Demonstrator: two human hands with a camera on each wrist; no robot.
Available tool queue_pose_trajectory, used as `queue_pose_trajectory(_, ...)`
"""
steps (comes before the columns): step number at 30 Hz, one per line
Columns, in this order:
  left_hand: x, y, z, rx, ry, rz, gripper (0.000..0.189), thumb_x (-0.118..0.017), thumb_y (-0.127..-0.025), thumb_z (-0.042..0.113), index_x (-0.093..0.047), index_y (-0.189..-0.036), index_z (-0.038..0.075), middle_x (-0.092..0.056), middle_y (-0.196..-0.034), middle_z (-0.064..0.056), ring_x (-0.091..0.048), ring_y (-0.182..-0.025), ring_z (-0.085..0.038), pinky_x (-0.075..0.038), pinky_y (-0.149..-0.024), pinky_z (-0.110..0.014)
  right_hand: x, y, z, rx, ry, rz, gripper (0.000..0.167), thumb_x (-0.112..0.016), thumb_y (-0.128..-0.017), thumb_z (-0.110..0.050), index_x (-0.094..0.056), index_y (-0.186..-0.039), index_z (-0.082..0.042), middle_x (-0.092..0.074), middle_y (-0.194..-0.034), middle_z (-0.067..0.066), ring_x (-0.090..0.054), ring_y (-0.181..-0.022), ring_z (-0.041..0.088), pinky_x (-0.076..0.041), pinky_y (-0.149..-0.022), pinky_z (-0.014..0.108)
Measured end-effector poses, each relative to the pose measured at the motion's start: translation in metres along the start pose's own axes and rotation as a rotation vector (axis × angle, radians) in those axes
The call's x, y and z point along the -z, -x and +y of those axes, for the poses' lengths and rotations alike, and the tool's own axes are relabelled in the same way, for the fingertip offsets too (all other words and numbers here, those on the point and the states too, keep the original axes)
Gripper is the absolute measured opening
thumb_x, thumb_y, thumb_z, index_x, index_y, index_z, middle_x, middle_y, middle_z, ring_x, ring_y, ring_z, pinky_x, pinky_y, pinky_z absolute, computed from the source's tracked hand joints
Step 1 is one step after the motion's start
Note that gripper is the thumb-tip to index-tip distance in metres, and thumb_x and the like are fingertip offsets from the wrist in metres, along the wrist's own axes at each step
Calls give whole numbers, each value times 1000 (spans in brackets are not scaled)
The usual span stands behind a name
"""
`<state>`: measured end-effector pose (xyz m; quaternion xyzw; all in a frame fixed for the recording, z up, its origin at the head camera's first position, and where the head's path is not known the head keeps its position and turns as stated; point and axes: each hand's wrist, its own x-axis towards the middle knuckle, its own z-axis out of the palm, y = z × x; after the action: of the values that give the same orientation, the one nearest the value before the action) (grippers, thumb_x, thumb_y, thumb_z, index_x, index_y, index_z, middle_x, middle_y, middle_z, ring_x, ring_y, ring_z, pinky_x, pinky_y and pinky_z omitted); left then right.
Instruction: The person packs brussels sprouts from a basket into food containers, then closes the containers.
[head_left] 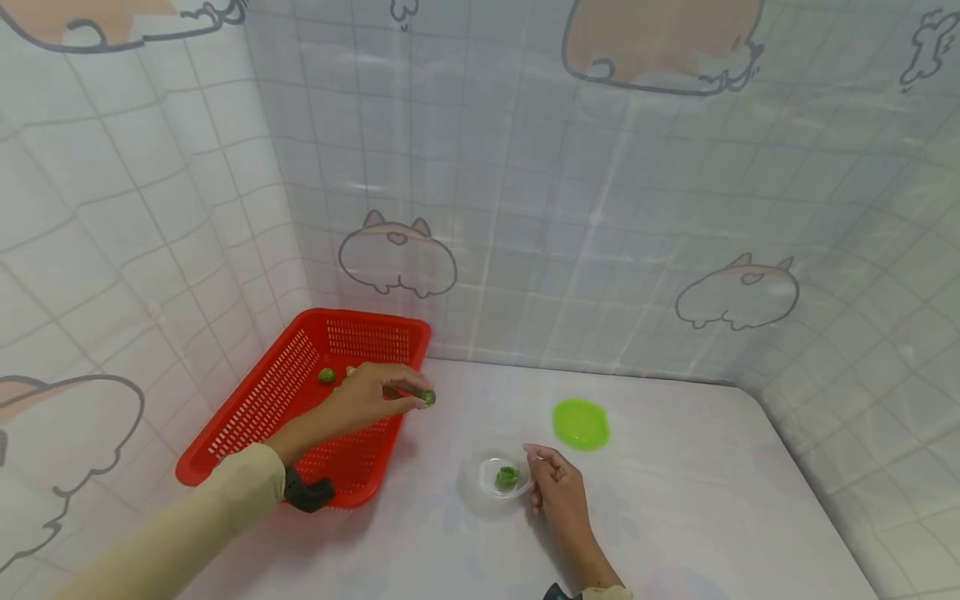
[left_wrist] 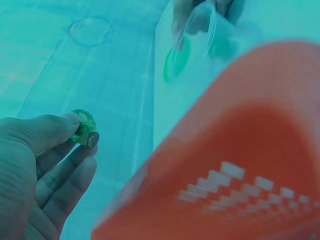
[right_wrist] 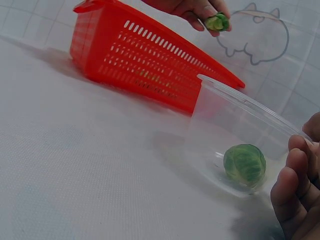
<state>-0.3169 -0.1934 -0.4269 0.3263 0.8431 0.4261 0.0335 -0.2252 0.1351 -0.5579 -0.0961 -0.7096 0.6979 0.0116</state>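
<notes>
Head view, clock centred on the clear plastic tub: red slotted basket between nine and ten, green Brussels sprout inside it; lime-green round lid, by its look, flat at two. Left hand at ten, above the basket, thumb and fingertips clamped on a held Brussels sprout at half past ten, by the basket's edge. Right hand at three, bent fingers at the tub's rim, apparently gripping it. One Brussels sprout sits in the tub. Step in hand, I judge: carrying a single sprout across to the tub. Left wrist view: pinch is thumb against fingertip, remaining fingers apart and lower; brown cut stem shows at the sprout's four o'clock. Small round load, so firm but light pressure should do; squeezing hard could shoot it out. Tub near one o'clock, basket edge blurred from three to six: best keep knuckles high over that edge. Right wrist view: tub's sprout rests low, near its base; other hand toward twelve. Tub looks light; right hand should steady the rim, fingertips clear of the mouth, release made low to limit rolling.
</notes>
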Motion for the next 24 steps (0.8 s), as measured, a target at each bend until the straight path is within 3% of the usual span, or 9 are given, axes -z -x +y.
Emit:
queue_pose_trajectory(9,-35,-15,12,-35,75,-105,25,-77,-91,22,-74,-116,23,-74,-107,11,-70,-98,-9,-57,-89,-28,0,0,0,25,-6,2,38,-67,-97,-36,-68,-122,-7,-56,-68,3,-48,-48,12,-46,-43,22)
queue_pose_trajectory(17,-72,-28,18,-61,65,-183,24,-77,-90,20,-75,-114,27,-73,-106,14,-69,-98,-5,-57,-86,-24,1,-1,2,9,-13,-9,42,-68,-96,-39,-67,-122,-6,-56,-68,3,-49,-49,12,-47,-43,22)
queue_pose_trajectory(24,-100,-35,26,-92,83,-255,23,-78,-89,13,-76,-112,15,-74,-107,10,-70,-94,-4,-57,-84,-23,1,-2,-1,-13,-16,-11,40,-68,-97,-36,-67,-124,-6,-56,-67,2,-49,-49,12,-46,-43,22)
